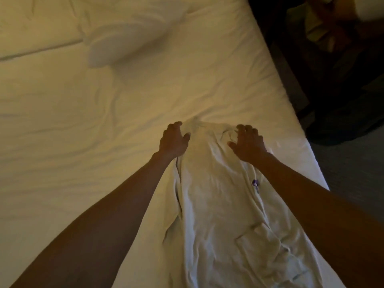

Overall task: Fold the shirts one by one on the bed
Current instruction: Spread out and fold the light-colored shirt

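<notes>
We are looking down at a white shirt (218, 204) that is lying lengthwise on the bed (83, 142), near its right edge, stretching from the bottom of the view up to the two hands. The cloth is lying in a long, narrow, rumpled strip, with creases running along it and a folded flap showing towards its near end. A small purple mark (255, 183) is showing on its right side, too blurred for us to read.

At the shirt's far end the left hand (173, 140) is curling its fingers over the left corner, thumb lying on the cloth, gripping the fabric. The right hand (248, 143) is doing the same at the right corner: its fingers are bending down into a bunch of cloth, thumb spread inward, taking hold of it. Both bare forearms are reaching forward, one along each side of the shirt, palms facing down.

The pale sheet (187, 90) around the shirt is wrinkling in soft folds. Farther up the bed a blurred grey shape (128, 40) is showing, and we cannot tell what it is. Beyond the bed's right edge a dim floor (353, 173) and dark furniture (322, 59) are showing in low, yellowish light.
</notes>
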